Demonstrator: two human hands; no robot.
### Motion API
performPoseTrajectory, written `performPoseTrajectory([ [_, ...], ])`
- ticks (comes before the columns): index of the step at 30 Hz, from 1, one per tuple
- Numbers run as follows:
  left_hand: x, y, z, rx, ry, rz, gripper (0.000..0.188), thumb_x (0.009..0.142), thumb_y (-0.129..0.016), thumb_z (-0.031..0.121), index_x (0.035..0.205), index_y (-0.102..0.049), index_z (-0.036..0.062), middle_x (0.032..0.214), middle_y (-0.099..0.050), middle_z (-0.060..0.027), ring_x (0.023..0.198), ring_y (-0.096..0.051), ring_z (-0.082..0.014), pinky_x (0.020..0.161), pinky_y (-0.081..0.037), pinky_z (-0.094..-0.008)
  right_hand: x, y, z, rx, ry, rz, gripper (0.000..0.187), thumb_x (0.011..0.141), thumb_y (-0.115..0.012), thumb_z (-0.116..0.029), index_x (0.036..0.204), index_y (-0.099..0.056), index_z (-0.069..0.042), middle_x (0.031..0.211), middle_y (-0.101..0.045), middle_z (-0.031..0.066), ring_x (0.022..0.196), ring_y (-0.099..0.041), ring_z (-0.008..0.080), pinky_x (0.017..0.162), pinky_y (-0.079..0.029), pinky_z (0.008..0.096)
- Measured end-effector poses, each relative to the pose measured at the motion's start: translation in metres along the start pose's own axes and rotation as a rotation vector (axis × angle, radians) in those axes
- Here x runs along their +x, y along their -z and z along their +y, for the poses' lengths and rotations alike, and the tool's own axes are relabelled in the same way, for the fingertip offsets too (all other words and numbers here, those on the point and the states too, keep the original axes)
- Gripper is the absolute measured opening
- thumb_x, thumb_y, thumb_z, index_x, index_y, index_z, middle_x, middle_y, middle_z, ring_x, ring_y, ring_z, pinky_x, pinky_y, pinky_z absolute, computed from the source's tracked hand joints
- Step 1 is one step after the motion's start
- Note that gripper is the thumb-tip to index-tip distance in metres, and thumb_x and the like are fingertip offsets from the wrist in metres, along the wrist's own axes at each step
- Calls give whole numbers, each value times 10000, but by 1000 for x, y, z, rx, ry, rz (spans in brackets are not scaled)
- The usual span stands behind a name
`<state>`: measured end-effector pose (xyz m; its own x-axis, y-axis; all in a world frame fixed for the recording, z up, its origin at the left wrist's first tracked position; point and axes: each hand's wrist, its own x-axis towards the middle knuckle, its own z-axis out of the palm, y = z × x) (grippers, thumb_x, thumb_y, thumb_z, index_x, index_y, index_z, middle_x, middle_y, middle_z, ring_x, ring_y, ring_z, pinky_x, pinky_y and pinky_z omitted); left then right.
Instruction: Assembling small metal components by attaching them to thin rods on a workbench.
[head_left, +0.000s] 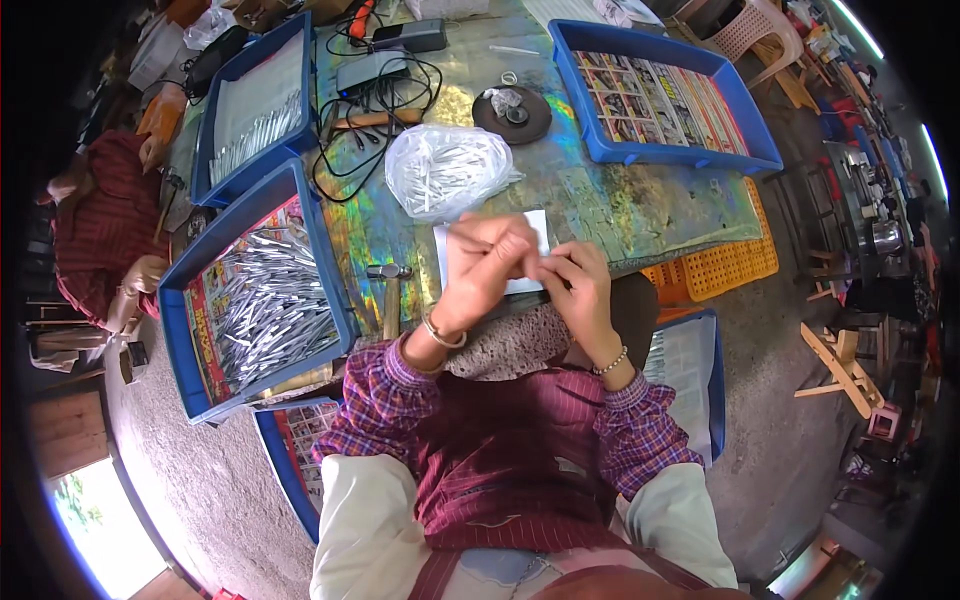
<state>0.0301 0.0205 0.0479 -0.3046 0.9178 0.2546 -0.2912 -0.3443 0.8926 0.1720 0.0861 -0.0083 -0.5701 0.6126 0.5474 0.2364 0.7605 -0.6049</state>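
Observation:
My left hand is closed with its fingers curled together, a little smeared by motion, over a white sheet of paper at the table's near edge. Close against it, my right hand pinches thumb and fingers together. Whatever lies between the fingertips of either hand is hidden or too small to name. Just beyond the hands sits a clear plastic bag full of thin whitish pieces. A hammer lies to the left of my left wrist, its head pointing away from me.
A blue tray at left holds a heap of slim silvery metal pieces. Behind it, another blue tray holds more. A newspaper-lined blue tray stands far right. Black cables and a dark round disc lie beyond the bag.

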Motion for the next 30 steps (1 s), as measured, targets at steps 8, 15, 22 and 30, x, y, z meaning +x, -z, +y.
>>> performPoseTrajectory([
  [8,-4,0,-51,221,102,28,236,855,-507,86,640,-520,-10,566,-493,-18,511,-426,-66,461,-341,-244,-6,-8,3,-5,40,41,110,621,-672,-46,680,-580,-38,764,-546,45,749,-514,251,677,-388,358],
  [15,-26,11,-37,282,43,140,297,854,-471,79,560,-456,39,536,-443,-8,470,-369,-67,420,-266,-234,-9,-6,6,72,4,105,99,653,-681,-95,712,-608,-64,731,-542,55,728,-527,251,644,-403,365],
  [22,-45,20,-4,23,-72,78,353,882,-521,213,618,-489,-19,541,-447,-64,402,-321,-97,381,-234,-215,-41,98,37,640,-441,535,152,865,-553,-82,966,-573,29,875,-625,78,785,-587,119,679,-484,235],
  [30,-55,5,-8,202,91,143,87,846,-558,80,890,-529,10,751,-546,-113,459,-392,-82,416,-305,-188,-249,172,163,275,-1053,749,177,859,-582,-160,900,-616,8,778,-619,45,657,-583,100,624,-483,207],
])
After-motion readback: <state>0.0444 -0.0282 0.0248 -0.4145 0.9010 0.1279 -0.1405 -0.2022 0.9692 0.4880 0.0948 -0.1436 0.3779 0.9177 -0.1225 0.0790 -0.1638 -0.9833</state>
